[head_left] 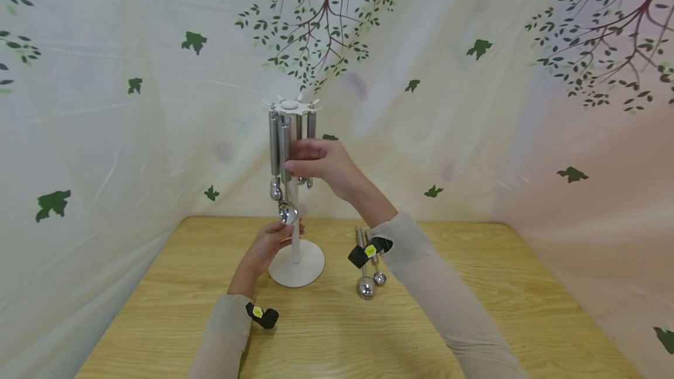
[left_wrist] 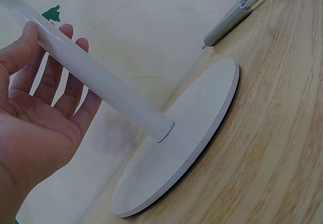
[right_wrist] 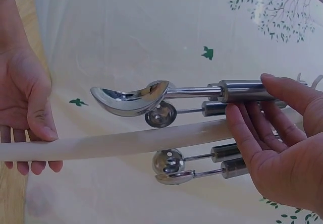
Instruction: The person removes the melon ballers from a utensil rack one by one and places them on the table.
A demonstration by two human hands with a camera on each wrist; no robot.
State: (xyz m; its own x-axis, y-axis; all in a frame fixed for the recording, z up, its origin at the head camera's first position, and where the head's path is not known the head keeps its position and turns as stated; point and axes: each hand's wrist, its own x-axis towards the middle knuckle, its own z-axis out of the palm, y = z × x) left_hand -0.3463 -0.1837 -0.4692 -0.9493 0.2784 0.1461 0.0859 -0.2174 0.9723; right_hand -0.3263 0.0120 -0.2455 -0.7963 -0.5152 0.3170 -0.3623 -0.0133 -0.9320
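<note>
A white stand point(head_left: 295, 215) with a round base point(left_wrist: 202, 103) and a pronged top point(head_left: 291, 105) is upright on the table. My left hand point(head_left: 267, 245) holds its pole point(left_wrist: 101, 80) low down, thumb on one side and fingers loosely round the other. Up near the prongs, my right hand point(head_left: 323, 165) pinches the steel handle point(right_wrist: 247, 90) of an ice cream scoop point(right_wrist: 132, 100), whose oval bowl points down. Several other steel utensils hang round the pole, among them a round scoop point(right_wrist: 169, 161). Whether the pinched scoop hangs on a prong is hard to tell.
Two steel scoops, a larger one point(head_left: 365, 288) and a smaller one point(head_left: 380, 278), lie on the wooden table point(head_left: 326, 338) right of the base, partly under my right forearm. Behind the table hangs a pale cloth point(head_left: 421, 151) with printed leaves and branches.
</note>
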